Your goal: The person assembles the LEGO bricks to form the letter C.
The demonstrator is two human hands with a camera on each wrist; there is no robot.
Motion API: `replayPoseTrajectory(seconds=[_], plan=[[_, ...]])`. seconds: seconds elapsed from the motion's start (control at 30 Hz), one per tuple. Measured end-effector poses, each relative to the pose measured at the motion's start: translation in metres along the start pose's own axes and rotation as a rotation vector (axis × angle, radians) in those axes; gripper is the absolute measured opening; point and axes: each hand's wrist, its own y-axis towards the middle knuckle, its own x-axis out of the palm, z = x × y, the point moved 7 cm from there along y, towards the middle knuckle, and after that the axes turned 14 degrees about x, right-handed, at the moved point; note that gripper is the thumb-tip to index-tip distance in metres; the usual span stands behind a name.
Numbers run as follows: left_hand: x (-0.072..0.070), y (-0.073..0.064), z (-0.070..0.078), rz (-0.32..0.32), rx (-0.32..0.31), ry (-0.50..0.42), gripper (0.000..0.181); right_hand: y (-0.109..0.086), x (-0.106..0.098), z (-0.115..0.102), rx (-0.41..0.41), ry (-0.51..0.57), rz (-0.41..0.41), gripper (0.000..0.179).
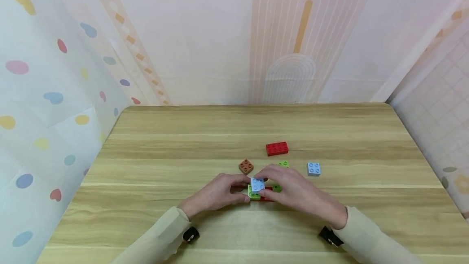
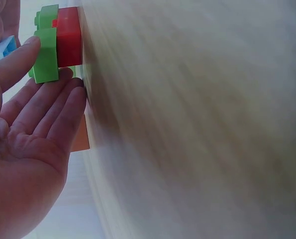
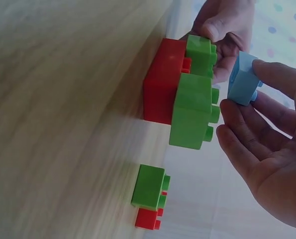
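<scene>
With left fingers gripped green block, already atop red block; with right fingers, pinched unplaced blue block.

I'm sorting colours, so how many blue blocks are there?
2: a held blue block in the right hand, and a loose blue block farther right on the table.
</scene>
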Motion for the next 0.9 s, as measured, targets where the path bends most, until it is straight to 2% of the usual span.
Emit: replayPoseTrajectory(seconds=[0.27, 0.57, 0.9], plan=[[0.002, -0.001, 0.0, 0.002, 0.004, 0.0, 0.039, 0.002, 0.011, 0.001, 0.031, 0.005, -0.042, 0.03], [0.001, -0.001, 0.002, 0.011, 0.009, 0.019, 0.039, 0.005, 0.013, 0.001, 0.049, -0.013, -0.036, 0.03], [0.001, 0.0, 0.002, -0.007, 0.002, 0.009, 0.039, 0.006, 0.013, 0.002, 0.032, -0.039, -0.034, 0.03]])
